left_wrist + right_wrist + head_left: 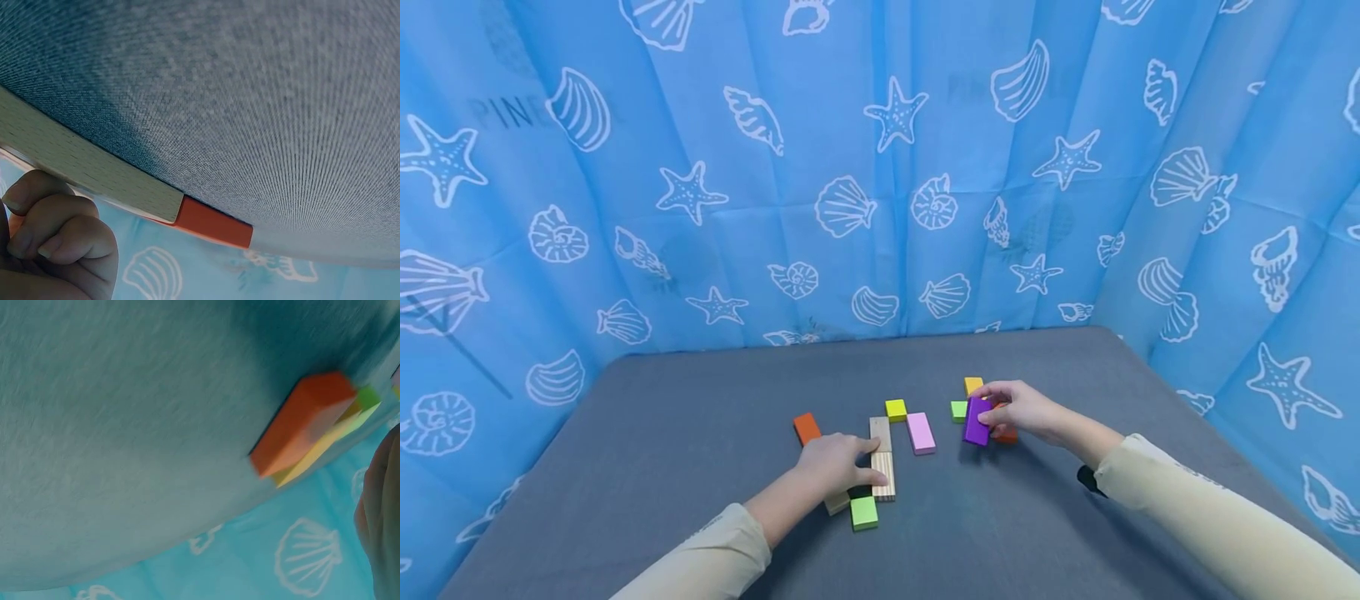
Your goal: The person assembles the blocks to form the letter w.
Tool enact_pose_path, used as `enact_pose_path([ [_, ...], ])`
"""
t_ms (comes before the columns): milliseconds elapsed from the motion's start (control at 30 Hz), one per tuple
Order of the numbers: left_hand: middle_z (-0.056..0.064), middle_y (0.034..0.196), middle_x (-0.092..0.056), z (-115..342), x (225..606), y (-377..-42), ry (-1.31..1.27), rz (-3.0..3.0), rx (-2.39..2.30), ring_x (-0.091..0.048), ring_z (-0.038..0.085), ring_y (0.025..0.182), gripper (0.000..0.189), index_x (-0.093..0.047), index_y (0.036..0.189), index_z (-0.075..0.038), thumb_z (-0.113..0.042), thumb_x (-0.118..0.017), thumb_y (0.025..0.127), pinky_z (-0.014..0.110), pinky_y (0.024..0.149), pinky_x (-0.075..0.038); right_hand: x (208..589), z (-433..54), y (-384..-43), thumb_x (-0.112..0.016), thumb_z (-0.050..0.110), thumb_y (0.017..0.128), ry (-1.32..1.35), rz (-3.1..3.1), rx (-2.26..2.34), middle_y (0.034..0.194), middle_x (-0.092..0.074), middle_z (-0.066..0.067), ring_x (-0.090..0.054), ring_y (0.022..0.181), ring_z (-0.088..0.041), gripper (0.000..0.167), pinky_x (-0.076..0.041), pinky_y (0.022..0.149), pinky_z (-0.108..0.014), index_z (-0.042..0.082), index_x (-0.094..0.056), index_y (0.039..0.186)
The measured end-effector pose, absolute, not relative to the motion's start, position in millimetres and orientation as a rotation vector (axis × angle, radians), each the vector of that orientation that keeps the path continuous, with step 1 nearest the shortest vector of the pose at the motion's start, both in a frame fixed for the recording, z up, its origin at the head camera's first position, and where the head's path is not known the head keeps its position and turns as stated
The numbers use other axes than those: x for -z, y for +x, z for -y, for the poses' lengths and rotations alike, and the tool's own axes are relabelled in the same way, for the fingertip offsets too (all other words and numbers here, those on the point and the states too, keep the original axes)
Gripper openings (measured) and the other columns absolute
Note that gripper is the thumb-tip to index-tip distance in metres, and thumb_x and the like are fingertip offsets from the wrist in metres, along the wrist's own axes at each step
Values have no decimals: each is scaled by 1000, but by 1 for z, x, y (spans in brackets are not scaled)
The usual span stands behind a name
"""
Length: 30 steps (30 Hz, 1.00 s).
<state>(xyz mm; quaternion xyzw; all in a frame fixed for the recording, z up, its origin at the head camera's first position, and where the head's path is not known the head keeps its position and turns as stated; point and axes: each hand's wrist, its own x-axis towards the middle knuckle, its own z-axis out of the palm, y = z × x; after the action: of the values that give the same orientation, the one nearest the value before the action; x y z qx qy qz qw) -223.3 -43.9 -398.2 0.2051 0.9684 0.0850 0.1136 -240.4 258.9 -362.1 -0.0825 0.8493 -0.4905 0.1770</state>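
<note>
In the head view my right hand [1028,410] pinches a purple block [977,421] between thumb and fingers. Behind and beside it are an orange block [1007,434], a small green block [958,411] and a yellow-orange block [973,385]. My left hand [833,465] reaches over the left group, thumb and forefinger touching two plain wooden blocks [883,487] laid end to end. Under that hand lies another plain wooden block [94,159], partly hidden in the head view, with an orange block [807,428] at its far end. A light green block [864,513] sits nearest the viewer.
Between the hands lie a pink block [921,433] and a yellow block [896,409]. Grey cloth [700,417] covers the table. A blue curtain [850,275] with white shells and starfish hangs behind and at the sides. Something black [1090,481] shows beneath the right forearm.
</note>
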Motion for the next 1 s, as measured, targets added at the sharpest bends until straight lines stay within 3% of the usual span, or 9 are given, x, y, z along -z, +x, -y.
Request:
enact_pose_path([
  [267,7,129,-62,44,399,-225,599,-2842,-240,-61,22,106,68,-58,138,-27,-61,-69,79,32,63,-45,374,-239,-222,-67,3,90,-391,-2313,1356,98,-57,-11,-58,85,-21,42,-54,74,-36,-9,-55,127],
  [467,7,130,-62,44,399,-224,602,-2841,-239,-61,22,107,68,-58,138,-27,-61,-68,79,31,62,-45,383,-225,-210,-70,2,88,-495,-2342,1290,88,-56,-7,-57,77,-19,32,-52,70,-34,-5,-60,117],
  [633,7,129,-62,43,398,-224,615,-2859,-237,-62,22,103,68,-58,137,-28,-61,-68,79,29,58,-43,387,-217,-204,-75,8,85,-590,-2539,1121,92,-59,-4,-54,77,-16,31,-48,67,-28,0,-64,112],
  [1000,7,129,-62,44,398,-225,593,-2838,-236,-61,23,107,68,-58,137,-28,-62,-68,79,31,62,-46,391,-220,-194,-74,26,87,-895,-2629,809,90,-51,5,-46,78,-9,43,-38,64,-22,5,-67,124],
])
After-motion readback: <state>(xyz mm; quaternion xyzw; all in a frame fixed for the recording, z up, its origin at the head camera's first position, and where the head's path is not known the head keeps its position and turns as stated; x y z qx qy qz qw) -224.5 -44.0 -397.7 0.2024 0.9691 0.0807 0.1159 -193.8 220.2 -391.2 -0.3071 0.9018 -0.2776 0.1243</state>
